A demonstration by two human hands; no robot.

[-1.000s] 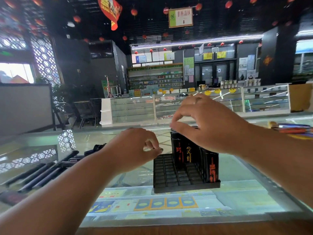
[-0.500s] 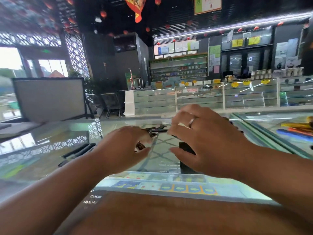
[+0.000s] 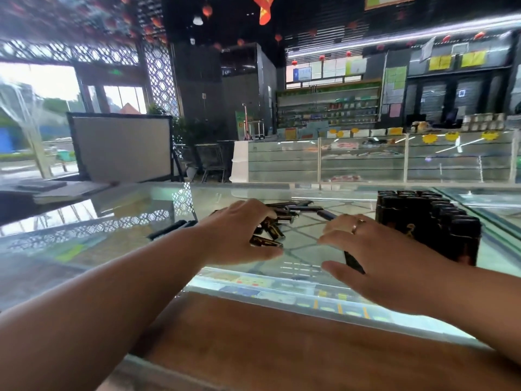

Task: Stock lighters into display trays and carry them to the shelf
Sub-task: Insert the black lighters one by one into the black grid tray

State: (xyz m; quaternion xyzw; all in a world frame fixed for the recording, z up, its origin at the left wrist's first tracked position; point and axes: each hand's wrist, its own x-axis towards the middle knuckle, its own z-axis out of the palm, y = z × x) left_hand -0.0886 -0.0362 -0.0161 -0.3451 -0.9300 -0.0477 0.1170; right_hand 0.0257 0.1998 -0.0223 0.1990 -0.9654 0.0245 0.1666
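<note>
Fingers (image 3: 253, 211) of the left hand (image 3: 236, 235) are curled over a bunch of lighters (image 3: 266, 240), with the thumb closing on them from below. We record this hand as gripping several black lighters just above the glass counter (image 3: 141, 221). Orange-gold marks run along their bodies, too blurred to read.

Our right hand (image 3: 377, 249) is spread low over the glass, fingers loosely extended, with a ring (image 3: 355, 225) on one of them. A single lighter (image 3: 352, 261), dark and unmarked from this side, shows between forefinger and thumb. We cannot tell whether it is pinched or merely lies under the palm.

More loose lighters (image 3: 298, 208) lie scattered flat on the glass just beyond the left fingertips, between the two hands. To the right, touching the line of the right wrist, stand the upright lighters (image 3: 423, 221), black and packed in tight rows. One near face bears a gold character that we cannot read. Their base is hidden behind the hand.

A wooden ledge (image 3: 282, 342) borders the counter nearest us. Yellow notices (image 3: 456, 60) on the far wall and a red pennant (image 3: 265, 12) overhead carry writing, none of it legible.
</note>
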